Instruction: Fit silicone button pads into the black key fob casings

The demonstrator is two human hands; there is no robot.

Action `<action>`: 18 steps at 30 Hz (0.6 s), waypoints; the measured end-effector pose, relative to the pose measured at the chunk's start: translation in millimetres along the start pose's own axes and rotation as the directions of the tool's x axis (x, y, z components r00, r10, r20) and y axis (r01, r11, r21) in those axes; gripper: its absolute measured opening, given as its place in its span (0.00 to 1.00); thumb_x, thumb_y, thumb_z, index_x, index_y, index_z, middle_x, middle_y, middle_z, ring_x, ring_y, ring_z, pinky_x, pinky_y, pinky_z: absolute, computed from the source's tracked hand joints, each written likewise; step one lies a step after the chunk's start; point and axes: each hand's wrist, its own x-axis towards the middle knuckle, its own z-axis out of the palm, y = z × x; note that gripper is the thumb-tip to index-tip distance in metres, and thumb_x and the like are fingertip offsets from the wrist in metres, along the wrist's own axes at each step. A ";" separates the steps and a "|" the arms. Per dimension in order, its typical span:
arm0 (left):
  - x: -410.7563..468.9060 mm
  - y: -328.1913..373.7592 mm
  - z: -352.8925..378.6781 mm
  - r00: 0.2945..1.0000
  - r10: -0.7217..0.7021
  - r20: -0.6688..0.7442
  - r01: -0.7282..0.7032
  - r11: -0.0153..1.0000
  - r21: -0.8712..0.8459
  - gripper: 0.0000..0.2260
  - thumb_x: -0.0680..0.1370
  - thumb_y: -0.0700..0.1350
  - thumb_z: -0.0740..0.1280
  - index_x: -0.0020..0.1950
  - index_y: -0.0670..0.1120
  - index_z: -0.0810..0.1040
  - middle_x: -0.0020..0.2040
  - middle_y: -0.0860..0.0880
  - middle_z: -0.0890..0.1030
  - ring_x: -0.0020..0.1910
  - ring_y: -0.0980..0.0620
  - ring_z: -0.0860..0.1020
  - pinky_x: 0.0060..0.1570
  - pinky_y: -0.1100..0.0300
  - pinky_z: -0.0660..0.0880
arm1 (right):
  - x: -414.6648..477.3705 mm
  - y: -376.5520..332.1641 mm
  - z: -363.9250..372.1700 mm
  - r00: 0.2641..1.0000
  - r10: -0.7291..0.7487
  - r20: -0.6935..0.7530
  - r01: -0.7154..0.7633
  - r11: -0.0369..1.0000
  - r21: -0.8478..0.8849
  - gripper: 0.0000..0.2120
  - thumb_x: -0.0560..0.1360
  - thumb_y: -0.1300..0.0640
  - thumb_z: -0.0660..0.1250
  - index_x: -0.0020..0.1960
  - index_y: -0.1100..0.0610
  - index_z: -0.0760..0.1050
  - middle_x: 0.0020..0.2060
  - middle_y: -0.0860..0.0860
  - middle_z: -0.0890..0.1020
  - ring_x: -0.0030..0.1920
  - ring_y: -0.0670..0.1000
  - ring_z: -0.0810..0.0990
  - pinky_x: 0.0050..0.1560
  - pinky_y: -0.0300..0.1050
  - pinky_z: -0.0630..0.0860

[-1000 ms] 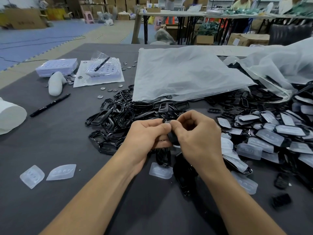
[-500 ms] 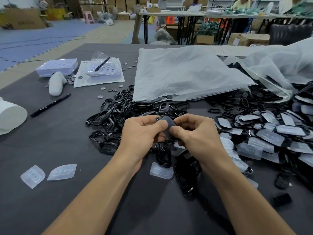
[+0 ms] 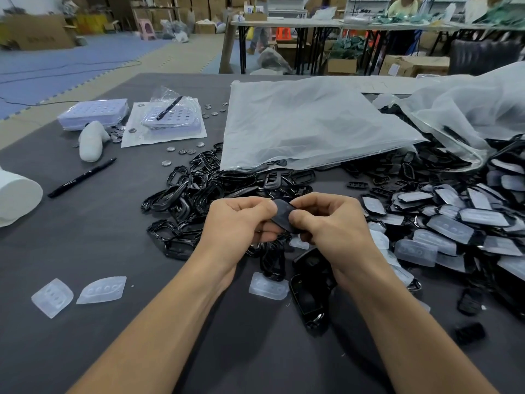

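Observation:
My left hand (image 3: 237, 223) and my right hand (image 3: 331, 223) both pinch one black key fob casing (image 3: 282, 214) between thumbs and fingers, above the table's middle. Its smooth dark face points up at me; whether a pad sits inside it is hidden. A loose translucent silicone pad (image 3: 268, 287) lies just below my hands, beside an open black casing (image 3: 309, 291). Two more pads (image 3: 76, 292) lie at the near left. A heap of black casing frames (image 3: 199, 191) sits behind my hands.
A pile of casings with pads fitted (image 3: 454, 223) fills the right side. A flat plastic bag (image 3: 306, 126) and a bulging one (image 3: 468, 109) lie behind. At the left are a black pen (image 3: 82, 177), a white roll (image 3: 17, 200), blister trays (image 3: 170, 120) and coin cells (image 3: 181, 150).
The casing between my fingers has been turned so its smooth face shows more fully, and my hands have spread slightly apart along it.

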 end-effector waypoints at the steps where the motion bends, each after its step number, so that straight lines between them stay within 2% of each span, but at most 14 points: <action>1: 0.0 0.0 -0.2 1.000 0.005 -0.001 -0.005 1.000 0.005 0.09 0.80 0.39 0.71 0.42 0.44 0.88 0.40 0.41 0.88 0.35 0.52 0.85 0.35 0.64 0.79 | -0.2 -0.5 0.1 1.000 0.007 0.001 -0.007 1.000 0.021 0.14 0.73 0.71 0.73 0.36 0.54 0.85 0.30 0.50 0.83 0.28 0.45 0.76 0.31 0.38 0.74; 4: -0.4 0.0 -0.1 1.000 0.024 0.002 -0.024 1.000 0.016 0.07 0.80 0.38 0.70 0.45 0.43 0.88 0.40 0.41 0.88 0.35 0.52 0.86 0.35 0.64 0.80 | -0.6 -2.3 -0.4 0.999 0.049 0.004 -0.049 0.995 0.092 0.10 0.75 0.71 0.71 0.44 0.58 0.85 0.32 0.51 0.85 0.29 0.44 0.77 0.31 0.36 0.74; 6: 0.0 -0.1 0.5 0.999 0.043 -0.012 -0.042 0.999 0.018 0.06 0.81 0.37 0.70 0.48 0.41 0.87 0.40 0.41 0.88 0.34 0.52 0.86 0.34 0.64 0.79 | -0.4 -1.8 -0.2 0.998 0.058 0.009 -0.059 0.991 0.117 0.12 0.76 0.71 0.69 0.44 0.56 0.86 0.33 0.51 0.85 0.29 0.44 0.78 0.31 0.36 0.75; 9: 0.4 -1.8 0.8 0.996 0.071 -0.052 -0.070 0.997 0.022 0.06 0.80 0.37 0.70 0.47 0.41 0.87 0.38 0.42 0.87 0.34 0.51 0.86 0.34 0.63 0.80 | -0.8 -0.5 2.4 1.000 0.027 0.013 -0.029 0.991 0.128 0.14 0.78 0.70 0.67 0.45 0.54 0.86 0.33 0.50 0.85 0.28 0.44 0.77 0.30 0.35 0.74; 15: 1.0 -1.6 -3.1 0.996 0.083 -0.016 -0.083 0.996 0.035 0.05 0.78 0.37 0.72 0.47 0.42 0.88 0.41 0.41 0.88 0.37 0.48 0.86 0.38 0.61 0.82 | 2.0 4.2 1.6 0.997 -0.054 -0.050 0.054 0.999 0.000 0.17 0.80 0.67 0.65 0.43 0.51 0.87 0.35 0.51 0.87 0.28 0.48 0.80 0.29 0.36 0.74; 18: 2.0 -0.6 -5.4 0.997 0.065 0.028 -0.067 0.996 0.052 0.11 0.78 0.34 0.71 0.41 0.47 0.89 0.40 0.42 0.88 0.36 0.50 0.85 0.37 0.62 0.82 | 3.4 5.3 0.2 0.997 -0.062 -0.041 0.062 0.998 -0.016 0.16 0.79 0.66 0.65 0.43 0.50 0.87 0.36 0.51 0.87 0.28 0.48 0.80 0.30 0.37 0.74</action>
